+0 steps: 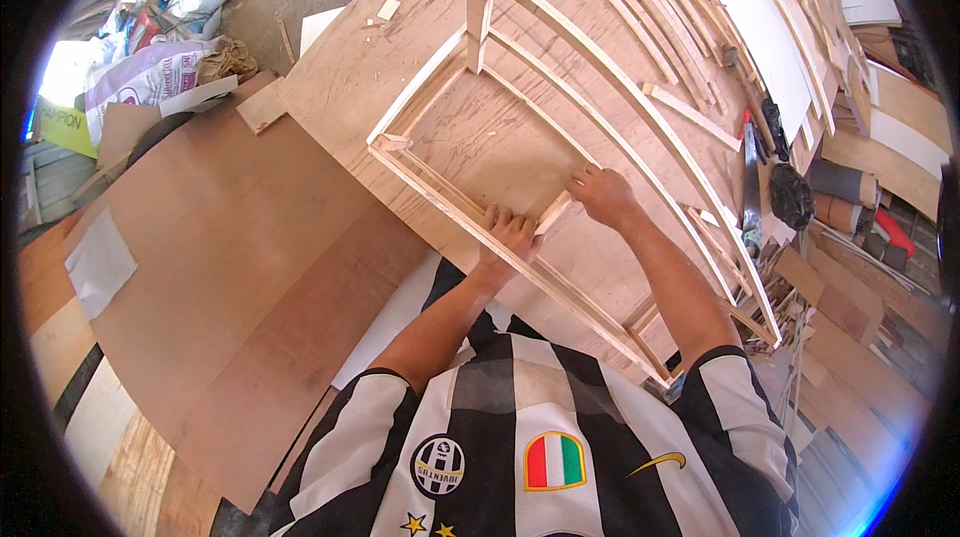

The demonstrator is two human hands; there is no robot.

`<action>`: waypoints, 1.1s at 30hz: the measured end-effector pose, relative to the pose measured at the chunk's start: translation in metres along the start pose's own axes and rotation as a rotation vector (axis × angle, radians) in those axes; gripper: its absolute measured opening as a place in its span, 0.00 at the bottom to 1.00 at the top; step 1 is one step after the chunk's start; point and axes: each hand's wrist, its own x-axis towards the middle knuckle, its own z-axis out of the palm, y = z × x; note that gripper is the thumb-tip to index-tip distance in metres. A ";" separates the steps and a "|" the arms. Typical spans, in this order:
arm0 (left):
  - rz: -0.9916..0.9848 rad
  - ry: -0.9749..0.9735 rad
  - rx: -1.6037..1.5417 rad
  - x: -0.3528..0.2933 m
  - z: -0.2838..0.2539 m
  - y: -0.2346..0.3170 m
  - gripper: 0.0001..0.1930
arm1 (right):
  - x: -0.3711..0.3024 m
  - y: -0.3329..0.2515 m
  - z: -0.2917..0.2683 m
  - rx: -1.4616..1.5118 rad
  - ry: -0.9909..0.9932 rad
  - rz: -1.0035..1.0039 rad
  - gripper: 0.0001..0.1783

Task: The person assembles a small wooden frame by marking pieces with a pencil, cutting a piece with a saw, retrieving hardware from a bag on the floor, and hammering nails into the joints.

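A long open frame of pale wooden strips [588,29] lies slantwise on a plywood worktop [350,67]. A short wooden crosspiece [553,213] spans the inside of the frame, between my two hands. My left hand [510,234] reaches past the frame's near rail, fingers curled over the crosspiece's near end. At its far end my right hand [601,194] is closed round the same piece, close to the frame's middle strip. The undersides of both grips are hidden. An upright wooden block [480,22] joins the strips at the frame's far left corner.
Several loose wooden strips [640,12] lie along the worktop's far side. A handsaw [751,182] and a black plastic bag [791,195] are at the right. A large brown sheet [260,267] leans at the left, near white sacks [150,75]. Offcuts [830,292] pile up at the right.
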 end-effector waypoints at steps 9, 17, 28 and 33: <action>-0.083 0.138 0.091 0.004 -0.012 -0.020 0.20 | 0.051 0.000 -0.014 -0.048 -0.008 -0.070 0.11; -0.091 0.142 0.070 0.003 -0.016 -0.020 0.15 | 0.078 -0.026 -0.058 0.183 -0.112 0.134 0.16; -0.089 0.160 0.009 0.004 -0.020 -0.023 0.11 | 0.033 -0.007 -0.035 0.166 0.232 0.078 0.13; -0.053 0.173 0.031 0.003 -0.018 -0.028 0.13 | 0.038 -0.001 -0.002 0.074 0.254 0.057 0.13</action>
